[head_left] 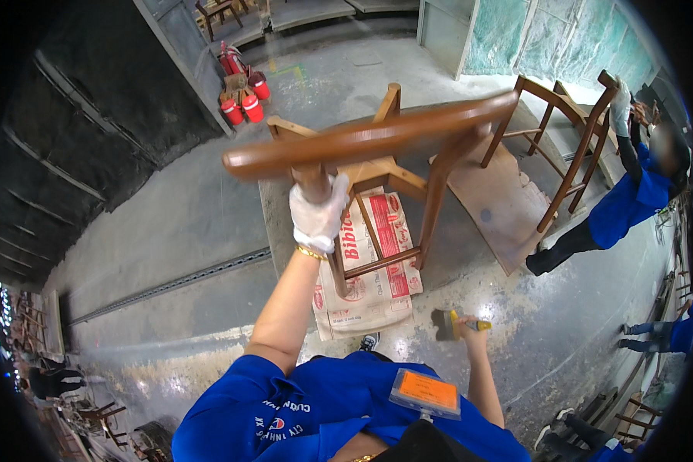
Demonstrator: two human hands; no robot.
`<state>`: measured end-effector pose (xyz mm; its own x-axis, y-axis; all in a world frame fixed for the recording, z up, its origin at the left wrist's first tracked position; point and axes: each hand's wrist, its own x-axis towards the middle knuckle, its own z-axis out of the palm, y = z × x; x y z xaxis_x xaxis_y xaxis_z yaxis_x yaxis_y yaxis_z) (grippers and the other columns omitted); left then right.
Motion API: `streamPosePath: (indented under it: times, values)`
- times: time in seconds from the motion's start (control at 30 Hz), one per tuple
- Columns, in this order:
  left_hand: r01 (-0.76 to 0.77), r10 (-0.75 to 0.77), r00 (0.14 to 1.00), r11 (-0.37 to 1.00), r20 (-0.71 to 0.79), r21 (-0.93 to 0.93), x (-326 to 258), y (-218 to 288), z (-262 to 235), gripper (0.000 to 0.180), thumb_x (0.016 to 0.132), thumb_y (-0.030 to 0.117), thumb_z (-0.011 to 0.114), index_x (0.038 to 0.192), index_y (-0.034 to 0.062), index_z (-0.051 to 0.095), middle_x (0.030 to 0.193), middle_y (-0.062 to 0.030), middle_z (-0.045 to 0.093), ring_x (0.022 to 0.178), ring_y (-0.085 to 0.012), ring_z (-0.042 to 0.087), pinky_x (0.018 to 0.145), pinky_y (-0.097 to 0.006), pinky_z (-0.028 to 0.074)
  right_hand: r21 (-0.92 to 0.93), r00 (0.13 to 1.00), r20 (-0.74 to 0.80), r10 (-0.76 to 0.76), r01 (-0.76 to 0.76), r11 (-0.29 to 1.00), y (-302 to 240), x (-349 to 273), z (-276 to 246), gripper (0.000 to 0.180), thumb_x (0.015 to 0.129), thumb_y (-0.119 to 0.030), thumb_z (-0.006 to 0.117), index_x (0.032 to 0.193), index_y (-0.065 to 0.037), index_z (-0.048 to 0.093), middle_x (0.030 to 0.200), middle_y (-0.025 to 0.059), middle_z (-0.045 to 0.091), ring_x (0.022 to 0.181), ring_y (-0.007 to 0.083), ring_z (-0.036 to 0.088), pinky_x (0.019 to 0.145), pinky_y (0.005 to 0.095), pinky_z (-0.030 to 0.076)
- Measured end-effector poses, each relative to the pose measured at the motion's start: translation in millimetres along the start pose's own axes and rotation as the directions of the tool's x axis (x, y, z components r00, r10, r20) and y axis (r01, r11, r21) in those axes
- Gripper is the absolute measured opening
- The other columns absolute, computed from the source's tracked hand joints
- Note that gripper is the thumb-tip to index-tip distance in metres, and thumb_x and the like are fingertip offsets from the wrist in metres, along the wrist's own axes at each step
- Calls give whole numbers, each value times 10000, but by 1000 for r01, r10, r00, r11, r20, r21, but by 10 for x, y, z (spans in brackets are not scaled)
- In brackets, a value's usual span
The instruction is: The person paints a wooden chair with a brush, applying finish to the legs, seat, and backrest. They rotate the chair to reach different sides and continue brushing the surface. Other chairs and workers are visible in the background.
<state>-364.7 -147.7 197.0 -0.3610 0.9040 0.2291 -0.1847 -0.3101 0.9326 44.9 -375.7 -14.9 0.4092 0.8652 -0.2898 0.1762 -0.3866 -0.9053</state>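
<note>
My left hand (318, 214), in a white glove with a gold bracelet at the wrist, is closed round a post of a brown wooden chair frame (377, 140), just under its curved top rail. The frame looks tilted, with its rail nearest me, slightly blurred. Lower and to the right, my right hand (467, 331) is closed on a flat paintbrush (445, 325) with a yellow handle and dark bristles. The brush stays apart from the chair. Beneath the frame lies a flattened printed sack (369, 312) in beige and red.
At the right, a co-worker (631, 189) in blue handles another chair frame (570, 185) beside a brown board (497, 196). Red buckets (242, 106) stand by the far-left wall. A chain track (177, 286) crosses the floor at left. More people are at the far right.
</note>
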Motion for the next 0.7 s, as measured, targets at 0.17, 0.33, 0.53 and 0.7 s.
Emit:
streamPosePath:
  times: [0.17,0.33,0.53,0.7]
  values:
    - [-95,93,995,985,21,144,-88,-390,-52,197,900,181,792,946,-1,731,861,-45,759,801,-138,720,729,-334,552,23,999,-11,35,-34,999,88,-219,90,64,846,24,744,864,-37,748,838,5,715,789,100,642,723,267,501]
    - [-101,92,994,976,55,192,-128,-463,-127,267,915,172,790,707,59,665,655,9,655,607,-83,614,578,-279,477,203,992,89,-88,69,977,-576,-333,608,48,913,-93,768,924,-61,735,906,-11,698,833,88,623,742,270,492]
    - [-356,255,933,565,253,744,-864,-747,-1085,397,905,291,744,1210,50,659,1183,-193,704,1111,-378,661,967,-452,524,954,846,288,-448,-212,214,-1974,-448,1531,130,973,-56,666,1088,-104,628,1205,99,677,1193,260,619,1099,443,464]
    - [78,-640,766,185,60,980,-2131,-968,-2610,407,919,297,685,1260,78,659,1286,-199,675,1225,-384,618,1032,-482,491,965,830,245,-501,-261,41,-2267,-364,2392,167,916,-2,713,1037,-116,699,1150,106,708,1085,277,656,1041,452,517]
